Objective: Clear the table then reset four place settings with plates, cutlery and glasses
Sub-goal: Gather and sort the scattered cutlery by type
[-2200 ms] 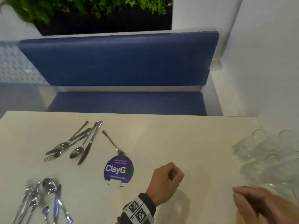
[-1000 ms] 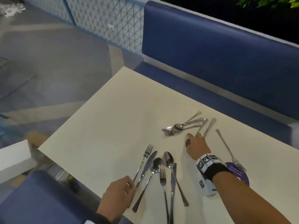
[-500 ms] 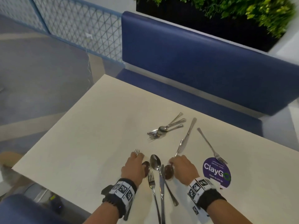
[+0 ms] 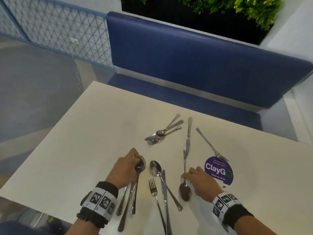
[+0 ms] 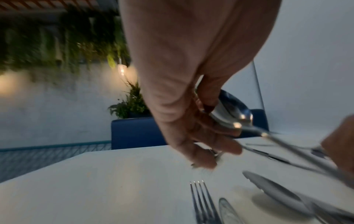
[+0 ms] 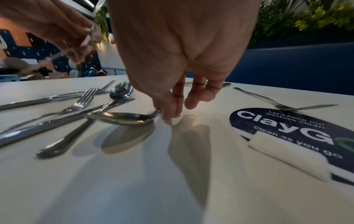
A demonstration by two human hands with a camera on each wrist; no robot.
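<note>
A booth with a blue padded seat point(image 4: 203, 53) faces a pale bench point(image 4: 81, 133) strewn with cutlery, beside a round purple sticker point(image 4: 218, 170). From the head view, the left hand point(image 4: 125, 168) curls round a bundle of cutlery point(image 4: 133, 192), a spoon bowl poking past its knuckles and the handles trailing back toward the bench's near edge. The right hand point(image 4: 201, 180) pinches the stem of a spoon point(image 4: 185, 190) whose long axis runs near-to-far, bowl nearest the person. Between the hands lie a loose spoon point(image 4: 155, 168), fork point(image 4: 153, 187) and knife point(image 4: 164, 189), handles toward the person.

The left wrist view shows the fingers point(image 5: 203, 151) wrapped round blurred steel just off the surface.

The right wrist view shows the fingertips point(image 6: 170, 113) closed on the spoon's neck, bowl point(image 6: 122, 118) lying left of them and apparently just clear of the bench. The loose trio lies about midway between the hands; which is nearer I cannot tell.
</note>
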